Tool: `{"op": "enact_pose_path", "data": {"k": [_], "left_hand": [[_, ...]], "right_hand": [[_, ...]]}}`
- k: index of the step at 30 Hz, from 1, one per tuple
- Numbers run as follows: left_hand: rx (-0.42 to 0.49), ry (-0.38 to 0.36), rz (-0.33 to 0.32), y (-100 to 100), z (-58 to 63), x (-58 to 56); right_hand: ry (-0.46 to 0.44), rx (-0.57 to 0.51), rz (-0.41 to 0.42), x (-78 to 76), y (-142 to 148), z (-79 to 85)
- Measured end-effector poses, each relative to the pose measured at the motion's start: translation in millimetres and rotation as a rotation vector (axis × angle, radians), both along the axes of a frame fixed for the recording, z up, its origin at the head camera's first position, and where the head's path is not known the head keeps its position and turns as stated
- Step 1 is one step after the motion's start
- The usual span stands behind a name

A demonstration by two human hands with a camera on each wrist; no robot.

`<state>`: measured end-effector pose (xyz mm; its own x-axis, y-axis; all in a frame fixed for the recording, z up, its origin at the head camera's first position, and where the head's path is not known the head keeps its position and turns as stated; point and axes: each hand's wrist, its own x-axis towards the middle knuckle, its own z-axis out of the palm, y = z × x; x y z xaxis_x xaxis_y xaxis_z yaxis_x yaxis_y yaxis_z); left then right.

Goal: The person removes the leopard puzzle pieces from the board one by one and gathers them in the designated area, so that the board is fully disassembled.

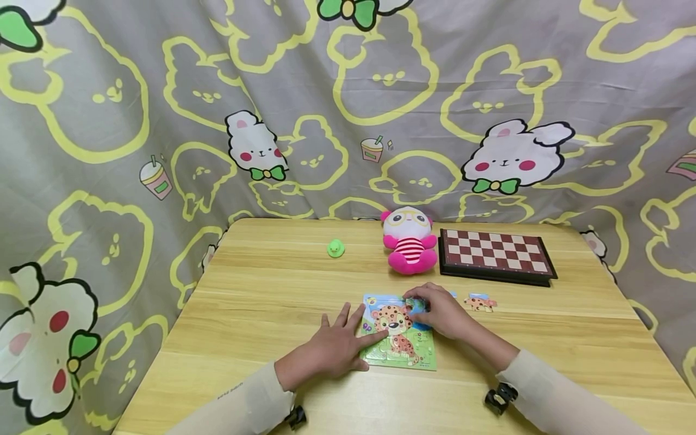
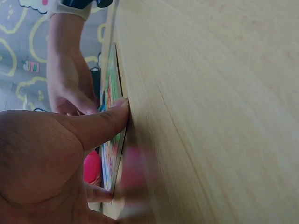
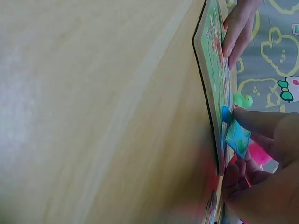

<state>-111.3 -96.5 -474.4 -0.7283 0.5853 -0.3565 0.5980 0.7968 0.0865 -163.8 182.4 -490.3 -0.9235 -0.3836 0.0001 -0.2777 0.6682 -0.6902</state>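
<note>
A square jigsaw puzzle with a spotted leopard cub on green and blue lies flat on the table. My left hand is spread along its left side, one finger reaching over the picture; in the left wrist view the thumb presses at the board's edge. Over the upper right corner, my right hand pinches a puzzle piece between thumb and fingers. The piece is blue and green and stands tilted above the board in the right wrist view. My right fingers partly hide that corner in the head view.
Loose leopard-print pieces lie right of the puzzle. Behind stand a pink plush panda and a checkered board game box. A small green duck sits farther left. A patterned curtain hangs beyond the wooden table.
</note>
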Motion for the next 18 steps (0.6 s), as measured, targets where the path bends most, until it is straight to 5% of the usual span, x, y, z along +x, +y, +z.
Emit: {"op": "enact_pose_path", "data": {"k": [18], "left_hand": [[-0.005,0.015,-0.004,0.2,-0.8,0.6]], "right_hand": [[-0.087,-0.096,0.012,-1.0,2.5,-0.9]]}}
